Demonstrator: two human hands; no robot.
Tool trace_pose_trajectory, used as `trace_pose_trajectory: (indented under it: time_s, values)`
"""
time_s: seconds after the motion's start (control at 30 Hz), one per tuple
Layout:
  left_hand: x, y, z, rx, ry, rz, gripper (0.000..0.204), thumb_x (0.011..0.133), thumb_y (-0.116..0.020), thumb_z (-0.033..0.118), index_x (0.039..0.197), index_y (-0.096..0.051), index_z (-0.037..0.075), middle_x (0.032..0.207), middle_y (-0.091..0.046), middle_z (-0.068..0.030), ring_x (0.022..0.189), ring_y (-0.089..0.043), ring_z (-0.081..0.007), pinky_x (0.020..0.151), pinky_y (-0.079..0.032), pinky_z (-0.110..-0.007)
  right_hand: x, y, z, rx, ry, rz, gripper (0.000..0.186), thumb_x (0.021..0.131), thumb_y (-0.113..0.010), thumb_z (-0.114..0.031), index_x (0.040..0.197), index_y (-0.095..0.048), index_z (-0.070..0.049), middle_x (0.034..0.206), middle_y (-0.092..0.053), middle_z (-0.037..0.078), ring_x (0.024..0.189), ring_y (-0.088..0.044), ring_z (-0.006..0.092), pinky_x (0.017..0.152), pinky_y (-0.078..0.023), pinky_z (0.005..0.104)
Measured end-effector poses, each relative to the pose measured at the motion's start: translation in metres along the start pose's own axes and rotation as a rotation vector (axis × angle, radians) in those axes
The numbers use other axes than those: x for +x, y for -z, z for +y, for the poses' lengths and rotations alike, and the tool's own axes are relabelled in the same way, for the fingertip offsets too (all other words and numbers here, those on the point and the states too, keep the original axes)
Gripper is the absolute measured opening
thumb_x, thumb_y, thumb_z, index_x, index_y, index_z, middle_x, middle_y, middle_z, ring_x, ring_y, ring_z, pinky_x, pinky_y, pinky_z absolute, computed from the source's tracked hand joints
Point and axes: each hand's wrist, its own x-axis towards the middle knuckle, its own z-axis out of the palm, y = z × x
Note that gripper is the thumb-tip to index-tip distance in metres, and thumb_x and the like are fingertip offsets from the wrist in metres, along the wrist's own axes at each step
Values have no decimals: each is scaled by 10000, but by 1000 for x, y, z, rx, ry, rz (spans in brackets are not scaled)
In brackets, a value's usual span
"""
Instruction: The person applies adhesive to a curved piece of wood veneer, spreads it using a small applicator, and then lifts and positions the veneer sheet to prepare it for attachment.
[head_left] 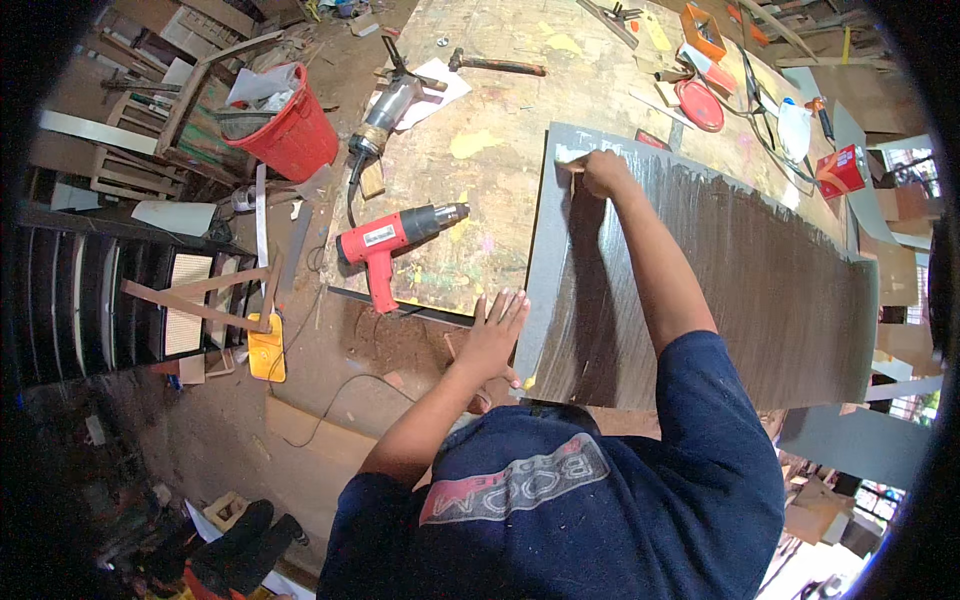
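Observation:
A large grey sheet (pixel 790 290) lies on the worktable, most of its face coated with a streaky, wet-looking brown layer; a grey margin shows along its left and far edges. Near its far left corner, my right hand (pixel 603 175) is closed, fingers bent down against the surface. Whatever it grips is too small or hidden to make out. My left hand (pixel 492 338) is open, fingers spread, at the sheet's near left edge. A small yellow spot (pixel 529 382) shows on the sheet by its thumb. Left of the sheet rests a red heat gun (pixel 385 250).
A power tool (pixel 385 110) and a hammer (pixel 500 66) lie on the worktable (pixel 480 215) farther back. At the far right are a round red lid (pixel 699 105), a red can (pixel 840 172) and cables. A red bucket (pixel 300 130) stands left of the table.

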Motion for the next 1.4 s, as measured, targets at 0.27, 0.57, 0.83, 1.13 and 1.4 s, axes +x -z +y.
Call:
trace_pose_trajectory:
  time_s: [0.27, 0.57, 0.83, 1.13, 1.4]
  values:
    - [-9, -3, -17, -94, -60, 82, 1539, 485, -853, 749, 1631, -144, 7, 1702, -190, -189, 1578, -121, -418, 1261, -103, -615, -131, -24, -52, -66, 129, -138, 439, 843, -606, -154, 1197, -774, -351, 1076, -747, 125, 1046, -683, 372, 911, -549, 510]
    - [-20, -6, -27, -215, -192, 237, 1569, 494, -815, 809, 1606, -143, -70, 1689, -156, -266, 1573, -112, -448, 1250, -100, -641, -287, -70, -106, -61, 118, -192, 418, 927, -558, -208, 1279, -734, -349, 1147, -683, 105, 1139, -628, 326, 972, -498, 485]
    - [-17, 2, -48, -292, -274, 238, 1117, 760, -787, 403, 1632, -201, 24, 1699, -208, -207, 1568, -139, -458, 1246, -101, -647, -352, -84, -137, -46, 67, -166, 364, 965, -535, -276, 1250, -753, -342, 1127, -676, 106, 1113, -615, 335, 970, -471, 526]
    - [16, -5, -48, -47, -244, 201, 795, 856, -573, 148, 1602, -309, 68, 1695, -279, -95, 1561, -212, -398, 1250, -130, -665, -397, -102, -165, -5, 97, -199, 275, 895, -624, -269, 1008, -786, -77, 1130, -714, 101, 1153, -624, 322, 966, -471, 499]
    - [23, -12, -52, -23, -236, 174, 743, 893, -568, 160, 1594, -333, 86, 1677, -323, -92, 1536, -279, -405, 1231, -154, -692, -410, -21, -157, 667, 298, -353, 493, 810, -648, -30, 1273, -733, -177, 1047, -712, 180, 971, -674, 368, 874, -523, 483]
